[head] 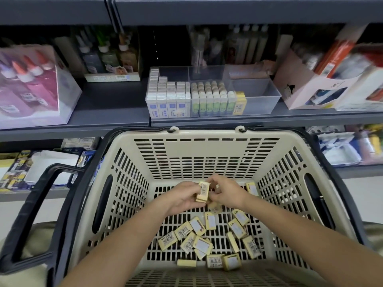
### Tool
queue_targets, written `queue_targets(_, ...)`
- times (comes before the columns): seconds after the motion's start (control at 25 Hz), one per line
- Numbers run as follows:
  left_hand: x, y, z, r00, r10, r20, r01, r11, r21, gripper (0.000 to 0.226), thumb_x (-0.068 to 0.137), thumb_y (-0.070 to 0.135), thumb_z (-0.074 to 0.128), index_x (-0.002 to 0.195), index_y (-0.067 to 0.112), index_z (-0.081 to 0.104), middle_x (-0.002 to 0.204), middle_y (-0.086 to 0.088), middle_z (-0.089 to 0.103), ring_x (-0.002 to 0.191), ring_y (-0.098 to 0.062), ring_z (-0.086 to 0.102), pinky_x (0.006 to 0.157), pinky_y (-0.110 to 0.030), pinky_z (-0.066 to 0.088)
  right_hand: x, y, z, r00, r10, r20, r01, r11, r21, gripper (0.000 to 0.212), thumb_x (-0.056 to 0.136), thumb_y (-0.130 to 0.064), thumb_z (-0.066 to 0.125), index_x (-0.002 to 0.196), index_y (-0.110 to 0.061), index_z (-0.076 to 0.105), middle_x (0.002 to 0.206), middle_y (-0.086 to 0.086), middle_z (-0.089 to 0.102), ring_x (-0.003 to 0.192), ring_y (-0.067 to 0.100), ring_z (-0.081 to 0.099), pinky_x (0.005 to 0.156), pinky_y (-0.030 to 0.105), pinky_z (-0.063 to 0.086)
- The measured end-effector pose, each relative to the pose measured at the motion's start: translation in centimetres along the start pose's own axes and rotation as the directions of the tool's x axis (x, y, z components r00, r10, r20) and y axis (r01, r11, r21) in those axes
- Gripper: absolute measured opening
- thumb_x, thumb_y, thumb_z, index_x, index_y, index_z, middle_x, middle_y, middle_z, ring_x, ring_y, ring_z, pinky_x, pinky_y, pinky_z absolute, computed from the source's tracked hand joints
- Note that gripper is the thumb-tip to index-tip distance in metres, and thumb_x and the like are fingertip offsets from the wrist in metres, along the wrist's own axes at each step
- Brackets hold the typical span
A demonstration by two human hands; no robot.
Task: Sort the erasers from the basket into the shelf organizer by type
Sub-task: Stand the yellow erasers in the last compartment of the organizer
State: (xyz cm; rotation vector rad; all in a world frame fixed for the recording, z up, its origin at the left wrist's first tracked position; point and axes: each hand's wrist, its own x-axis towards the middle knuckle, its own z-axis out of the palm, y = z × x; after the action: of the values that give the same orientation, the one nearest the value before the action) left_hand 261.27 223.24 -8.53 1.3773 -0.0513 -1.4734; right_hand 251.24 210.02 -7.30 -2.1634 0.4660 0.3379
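Left hand [182, 197] and right hand [227, 192] fingers [214, 180] pinch stacked yellow erasers [203, 191], long axes pointing toward the shelf organizer [260, 100].

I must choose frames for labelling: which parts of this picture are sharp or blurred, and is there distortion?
Head view, centre: left hand, right hand, their held stack and the loose yellow erasers in the basket are fairly sharp. Head view, edges: the glue-bottle box is smeared. Head view: the shelf edge bows from the wide lens; light even, no strong glare.
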Motion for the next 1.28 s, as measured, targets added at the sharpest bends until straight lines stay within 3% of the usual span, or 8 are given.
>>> queue_targets(0.2,-0.2,-0.1,-1.1,0.999,0.002,-0.054,-0.004,0.999,-0.035,0.016,0.091,0.004,0.054,0.106,0.005,0.058,0.089,-0.011,0.068,0.083,-0.020,0.069,0.065,-0.025,0.055,0.5,0.1,0.5,0.998,-0.052,0.021,0.047,0.984,0.174,0.036,0.084,-0.013,0.066,0.116,-0.026,0.059,0.102,0.005,0.059,0.072,0.008,0.065,0.064,0.020,0.053)
queue_targets(0.32,-0.1,0.1,-1.9,0.989,0.005,-0.147,-0.013,0.998,-0.055,0.019,0.087,0.004,0.059,0.106,0.007,0.057,0.088,-0.011,0.067,0.079,-0.018,0.068,0.063,-0.028,0.057,1.1,1.3,0.3,0.999,0.002,-0.050,-0.011,0.983,-0.186,0.041,0.088,-0.024,0.060,0.128,-0.027,0.052,0.116,0.001,0.057,0.093,0.012,0.060,0.080,0.027,0.050)
queue_targets(0.48,-0.2,-0.1,-2.8,0.986,-0.022,-0.166,0.023,1.000,0.007,0.020,0.085,0.004,0.061,0.105,0.006,0.059,0.087,-0.007,0.073,0.076,-0.015,0.069,0.060,-0.029,0.056,0.6,3.8,-0.4,0.988,0.126,0.093,-0.031,0.738,-0.674,0.056,0.082,-0.040,0.063,0.132,-0.022,0.044,0.126,0.003,0.043,0.115,0.023,0.049,0.087,0.035,0.047)
queue_targets(0.68,-0.1,0.0,-2.3,0.980,-0.018,-0.196,0.012,0.999,-0.031,0.033,0.081,-0.002,0.065,0.112,0.009,0.058,0.090,-0.009,0.064,0.073,-0.016,0.064,0.061,-0.032,0.057,0.2,4.6,0.7,0.983,0.092,0.156,0.066,0.622,-0.780,0.057,0.084,-0.036,0.060,0.133,-0.017,0.039,0.124,0.005,0.044,0.105,0.025,0.055,0.075,0.034,0.049)
queue_targets(0.84,-0.1,-0.3,-2.2,0.978,-0.027,-0.206,0.017,0.999,-0.051,0.024,0.081,-0.003,0.066,0.099,0.010,0.057,0.089,-0.011,0.060,0.076,-0.019,0.062,0.069,-0.033,0.058,0.7,3.6,-0.2,0.995,0.066,0.072,-0.025,0.888,-0.458,0.019,0.088,-0.029,0.057,0.092,-0.010,0.057,0.089,0.004,0.059,0.085,0.022,0.058,0.068,0.030,0.046)
queue_targets(0.96,0.0,-0.4,-2.0,0.982,0.032,-0.185,-0.039,0.999,-0.030,0.025,0.083,0.006,0.068,0.104,0.011,0.055,0.098,-0.010,0.061,0.085,-0.020,0.062,0.079,-0.035,0.055,1.0,1.3,-0.3,0.993,0.116,0.029,-0.109,0.980,-0.165,0.019,0.087,-0.025,0.060,0.069,-0.019,0.056,0.063,-0.005,0.060,0.062,0.009,0.058,0.056,0.021,0.045)
queue_targets(1.12,0.2,-0.6,-1.2,0.991,0.083,-0.106,-0.087,0.995,-0.040,0.021,0.085,0.013,0.066,0.102,0.016,0.056,0.105,-0.009,0.061,0.097,-0.022,0.061,0.084,-0.036,0.053,0.9,-0.8,0.7,0.977,0.134,0.168,-0.154,0.982,0.110,0.008,0.083,-0.010,0.060,0.079,-0.010,0.068,0.069,-0.001,0.069,0.069,0.012,0.061,0.072,0.030,0.052)
queue_targets(1.28,0.0,-0.8,-2.2,0.997,0.035,-0.070,-0.041,0.996,-0.084,0.034,0.081,0.012,0.069,0.111,0.015,0.054,0.100,-0.008,0.063,0.089,-0.020,0.063,0.073,-0.030,0.053,0.9,-1.1,0.5,0.977,0.112,0.183,-0.184,0.876,0.445,0.015,0.087,-0.002,0.057,0.092,-0.009,0.070,0.079,0.006,0.073,0.071,0.009,0.066,0.066,0.018,0.052)
